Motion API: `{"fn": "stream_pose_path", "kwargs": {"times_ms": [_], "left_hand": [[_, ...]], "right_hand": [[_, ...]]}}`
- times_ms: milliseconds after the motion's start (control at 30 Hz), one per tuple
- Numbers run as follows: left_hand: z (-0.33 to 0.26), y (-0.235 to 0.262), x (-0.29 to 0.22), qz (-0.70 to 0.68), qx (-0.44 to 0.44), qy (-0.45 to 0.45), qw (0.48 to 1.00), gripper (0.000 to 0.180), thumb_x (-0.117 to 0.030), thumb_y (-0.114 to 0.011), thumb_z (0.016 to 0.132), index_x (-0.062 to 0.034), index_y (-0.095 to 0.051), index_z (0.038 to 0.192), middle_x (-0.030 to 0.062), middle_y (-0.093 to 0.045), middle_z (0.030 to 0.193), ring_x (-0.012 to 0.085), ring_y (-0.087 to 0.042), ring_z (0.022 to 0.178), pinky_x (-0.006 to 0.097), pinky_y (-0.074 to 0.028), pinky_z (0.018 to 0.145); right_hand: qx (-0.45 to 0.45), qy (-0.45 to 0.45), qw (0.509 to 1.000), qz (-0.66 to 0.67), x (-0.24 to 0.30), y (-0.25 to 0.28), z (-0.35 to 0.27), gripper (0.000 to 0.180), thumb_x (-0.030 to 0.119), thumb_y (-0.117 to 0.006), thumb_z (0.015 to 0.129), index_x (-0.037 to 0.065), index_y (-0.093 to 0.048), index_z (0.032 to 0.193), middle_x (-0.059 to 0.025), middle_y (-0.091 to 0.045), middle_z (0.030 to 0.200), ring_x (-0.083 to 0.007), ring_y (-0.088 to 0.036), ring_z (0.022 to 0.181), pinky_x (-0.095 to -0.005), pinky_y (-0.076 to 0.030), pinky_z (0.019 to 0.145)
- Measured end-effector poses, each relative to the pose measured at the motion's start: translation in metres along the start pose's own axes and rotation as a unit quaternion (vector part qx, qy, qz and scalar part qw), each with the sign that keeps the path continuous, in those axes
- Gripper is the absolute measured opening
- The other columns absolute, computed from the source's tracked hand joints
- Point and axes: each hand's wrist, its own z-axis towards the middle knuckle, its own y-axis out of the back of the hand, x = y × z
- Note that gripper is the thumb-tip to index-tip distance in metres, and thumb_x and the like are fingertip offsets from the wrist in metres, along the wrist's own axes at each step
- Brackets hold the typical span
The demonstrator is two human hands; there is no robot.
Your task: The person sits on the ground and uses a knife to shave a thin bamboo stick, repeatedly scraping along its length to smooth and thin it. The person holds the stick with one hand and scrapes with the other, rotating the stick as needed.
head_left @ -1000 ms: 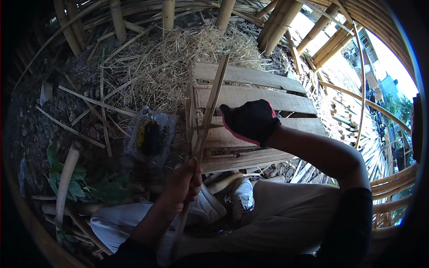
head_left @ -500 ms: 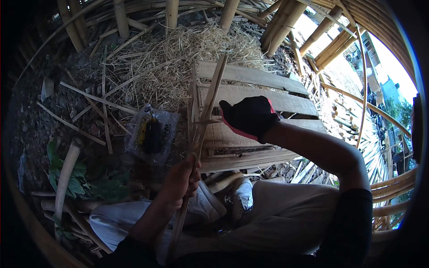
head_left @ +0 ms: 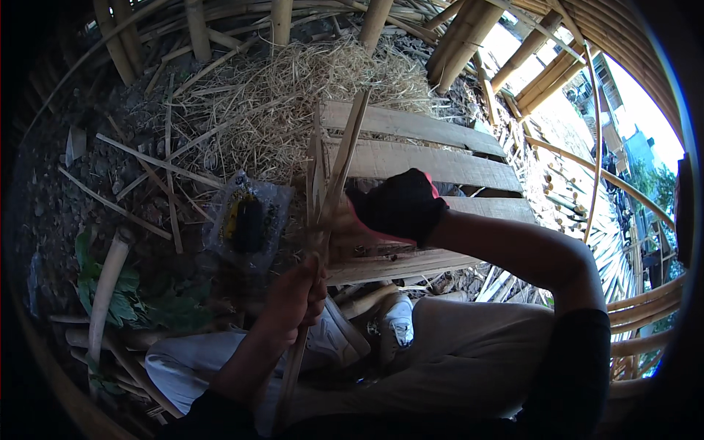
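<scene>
My bare left hand (head_left: 295, 292) is closed round a long, split bamboo strip (head_left: 349, 152). The strip slants up and away from my lap and passes the left end of a slatted wooden crate (head_left: 433, 163). A black glove with red edging covers my right hand (head_left: 396, 207), which is closed above the crate, just right of the strip. It grips what looks like a knife; the handle is hidden in the glove, and the blade is blurred against the strip, above my left hand.
Left of the crate lies a clear plastic packet (head_left: 249, 220) with a black and yellow item inside. Dry shavings (head_left: 271, 103) pile up behind. Bamboo poles (head_left: 463, 45) stand at the back. A thick bamboo piece (head_left: 108, 293) and green leaves (head_left: 125, 290) lie at left.
My right hand has moved a little left and down toward my left hand, bringing the knife along the strip. The left hand and strip have stayed almost still.
</scene>
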Motion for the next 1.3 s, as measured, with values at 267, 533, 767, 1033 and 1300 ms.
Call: {"fn": "stream_pose_path", "kwargs": {"times_ms": [267, 533, 767, 1033, 1300], "left_hand": [[-0.001, 0.000, -0.001, -0.010, 0.002, 0.008, 1.000, 0.037, -0.051, -0.050, 0.107, -0.0149, -0.055, 0.101, -0.0070, -0.039, 0.066, 0.0027, -0.030, 0.047, 0.023, -0.023, 0.042], [-0.003, 0.001, -0.002, -0.003, -0.023, 0.004, 1.000, 0.036, -0.050, -0.048, 0.108, -0.0151, -0.054, 0.101, -0.0079, -0.036, 0.063, 0.0027, -0.029, 0.045, 0.022, -0.022, 0.041], [-0.003, 0.000, -0.002, 0.006, -0.010, 0.007, 1.000, 0.035, -0.048, -0.047, 0.109, -0.0153, -0.054, 0.101, -0.0075, -0.038, 0.066, 0.0017, -0.030, 0.047, 0.022, -0.022, 0.042], [-0.005, 0.000, -0.003, 0.001, -0.014, 0.001, 1.000, 0.036, -0.049, -0.048, 0.109, -0.0146, -0.053, 0.100, -0.0072, -0.038, 0.065, 0.0018, -0.030, 0.047, 0.022, -0.022, 0.042], [-0.001, -0.001, 0.000, 0.004, -0.026, 0.001, 1.000, 0.037, -0.052, -0.050, 0.107, -0.0150, -0.052, 0.100, -0.0070, -0.037, 0.063, 0.0027, -0.029, 0.044, 0.023, -0.021, 0.040]], "right_hand": [[-0.006, 0.055, 0.998, 0.038, 0.011, -0.007, -0.008, 0.054, 0.047, -0.033, 0.107, 0.014, -0.073, 0.095, -0.0097, -0.072, 0.072, -0.0338, -0.071, 0.067, -0.0476, -0.057, 0.065], [0.090, -0.104, 0.988, 0.072, -0.024, 0.011, 0.025, 0.061, 0.050, -0.027, 0.107, 0.009, -0.072, 0.104, -0.0151, -0.073, 0.078, -0.0358, -0.072, 0.079, -0.0462, -0.057, 0.078], [0.046, -0.134, 0.985, 0.095, -0.044, 0.011, 0.037, 0.072, 0.049, -0.024, 0.107, 0.006, -0.074, 0.078, -0.0166, -0.073, 0.078, -0.0377, -0.071, 0.078, -0.0469, -0.056, 0.081], [0.074, -0.072, 0.990, 0.095, -0.012, 0.007, 0.024, 0.072, 0.053, -0.027, 0.105, 0.008, -0.074, 0.076, -0.0149, -0.074, 0.081, -0.0369, -0.071, 0.082, -0.0456, -0.055, 0.084], [-0.007, 0.001, 0.996, 0.084, 0.001, 0.004, 0.014, 0.065, 0.051, -0.031, 0.105, 0.010, -0.075, 0.079, -0.0137, -0.073, 0.077, -0.0354, -0.072, 0.080, -0.0466, -0.056, 0.078]]}}
